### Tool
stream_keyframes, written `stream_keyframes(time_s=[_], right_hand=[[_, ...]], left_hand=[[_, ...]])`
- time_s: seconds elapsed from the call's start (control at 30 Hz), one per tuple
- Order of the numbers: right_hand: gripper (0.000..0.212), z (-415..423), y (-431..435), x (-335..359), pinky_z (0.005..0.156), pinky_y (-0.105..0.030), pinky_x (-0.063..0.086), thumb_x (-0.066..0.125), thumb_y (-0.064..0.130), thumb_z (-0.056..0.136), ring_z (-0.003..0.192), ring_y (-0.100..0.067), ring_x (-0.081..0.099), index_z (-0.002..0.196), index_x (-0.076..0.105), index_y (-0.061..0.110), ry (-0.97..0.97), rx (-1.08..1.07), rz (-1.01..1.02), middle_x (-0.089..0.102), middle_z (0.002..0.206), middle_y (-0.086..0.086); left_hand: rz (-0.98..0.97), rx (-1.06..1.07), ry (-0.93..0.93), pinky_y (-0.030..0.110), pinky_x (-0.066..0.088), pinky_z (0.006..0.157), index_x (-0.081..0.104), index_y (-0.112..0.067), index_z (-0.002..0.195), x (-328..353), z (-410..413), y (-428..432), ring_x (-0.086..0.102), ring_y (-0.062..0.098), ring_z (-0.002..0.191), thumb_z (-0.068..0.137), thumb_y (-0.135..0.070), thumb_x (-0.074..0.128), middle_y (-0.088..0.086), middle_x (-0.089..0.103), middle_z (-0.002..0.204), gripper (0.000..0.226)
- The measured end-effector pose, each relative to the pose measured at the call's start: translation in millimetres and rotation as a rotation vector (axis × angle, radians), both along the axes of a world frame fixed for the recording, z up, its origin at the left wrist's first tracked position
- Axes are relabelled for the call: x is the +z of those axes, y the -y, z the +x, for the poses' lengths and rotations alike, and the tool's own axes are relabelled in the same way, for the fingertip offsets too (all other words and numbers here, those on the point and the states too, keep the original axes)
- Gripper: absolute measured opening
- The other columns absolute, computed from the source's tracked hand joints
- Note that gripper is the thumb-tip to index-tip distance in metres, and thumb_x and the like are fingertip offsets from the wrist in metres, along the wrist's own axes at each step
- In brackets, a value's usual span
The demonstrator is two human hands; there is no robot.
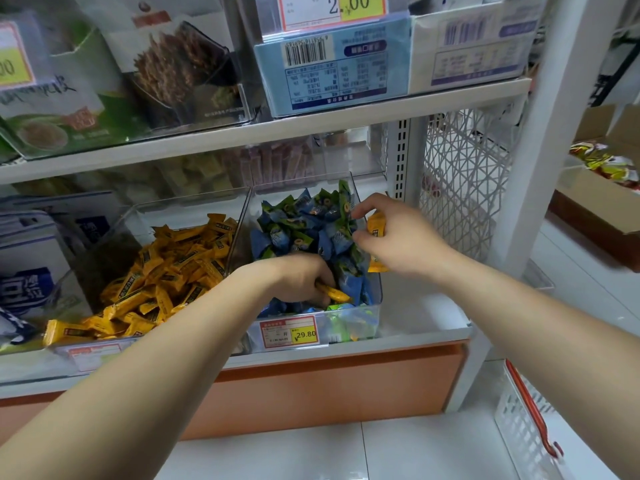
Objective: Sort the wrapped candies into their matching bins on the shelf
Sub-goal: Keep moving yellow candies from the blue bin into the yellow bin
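Two clear bins stand side by side on the lower shelf. The left bin is full of yellow wrapped candies. The right bin holds blue and green wrapped candies. My left hand is inside the right bin near its front and grips a yellow candy. My right hand is over the right side of the same bin, fingers curled round other yellow candies held against the palm.
A red and yellow price tag hangs on the right bin's front. Boxed goods fill the upper shelf. A white lattice panel closes the shelf's right end. A white basket with a red handle stands on the floor at right.
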State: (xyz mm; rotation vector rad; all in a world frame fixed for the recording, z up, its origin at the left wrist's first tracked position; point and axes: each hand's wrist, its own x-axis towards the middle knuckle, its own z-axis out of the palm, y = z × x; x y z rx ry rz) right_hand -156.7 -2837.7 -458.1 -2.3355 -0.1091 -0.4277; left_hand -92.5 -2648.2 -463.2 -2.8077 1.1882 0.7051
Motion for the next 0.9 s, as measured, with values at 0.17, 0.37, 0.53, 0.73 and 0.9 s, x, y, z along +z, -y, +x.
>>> stream_keyframes(time_s=[0.17, 0.37, 0.53, 0.73, 0.9], right_hand=[[0.014, 0.4, -2.9, 8.4, 0.056, -0.023, 0.038, 0.071, 0.034, 0.084, 0.067, -0.007, 0.055, 0.096, 0.064, 0.031, 0.075, 0.010, 0.031, 0.060, 0.074, 0.011], [0.020, -8.3, -12.6, 27.4, 0.062, -0.026, 0.052, 0.070, 0.044, 0.087, 0.077, -0.013, 0.066, 0.104, 0.067, 0.034, 0.024, 0.086, 0.322, 0.070, 0.092, 0.003], [0.012, -14.9, -18.4, 30.2, 0.059, -0.029, 0.054, 0.070, 0.036, 0.090, 0.075, -0.014, 0.068, 0.097, 0.070, 0.026, -0.069, 0.109, 0.458, 0.070, 0.087, 0.001], [0.006, -16.9, 9.3, 32.5, 0.061, -0.046, 0.056, 0.070, 0.034, 0.088, 0.079, -0.031, 0.068, 0.089, 0.070, 0.028, -0.013, -0.007, 0.352, 0.071, 0.085, 0.000], [0.009, -12.5, 11.5, 23.0, 0.045, -0.032, 0.047, 0.070, 0.033, 0.089, 0.067, -0.028, 0.062, 0.092, 0.069, 0.024, -0.028, -0.060, 0.329, 0.070, 0.086, -0.009]], left_hand=[[-0.369, 0.136, 0.170, 0.022, 0.040, 0.061, 0.069, -0.029, 0.096, 24.3, -8.6, -22.4, 0.057, 0.007, 0.073, 0.089, -0.043, 0.070, -0.007, 0.067, 0.084, 0.016], [-1.071, 0.503, -0.061, 0.020, 0.051, 0.050, 0.065, -0.016, 0.095, 38.8, -44.4, -24.0, 0.067, 0.008, 0.059, 0.086, -0.029, 0.077, 0.001, 0.074, 0.069, 0.020], [-1.210, 0.465, -0.247, 0.033, 0.060, 0.063, 0.068, -0.014, 0.090, 32.9, -58.7, -4.7, 0.072, 0.019, 0.072, 0.088, -0.014, 0.074, 0.007, 0.074, 0.076, 0.007], [-0.810, 0.258, -0.268, 0.023, 0.054, 0.089, 0.070, -0.023, 0.110, 14.6, -51.9, -15.5, 0.069, 0.007, 0.098, 0.091, -0.022, 0.071, -0.006, 0.074, 0.104, 0.020], [-0.258, 0.017, -0.159, 0.017, 0.038, 0.098, 0.051, -0.030, 0.138, -3.5, -53.2, -1.0, 0.050, 0.002, 0.120, 0.085, -0.039, 0.074, -0.015, 0.053, 0.136, 0.059]])
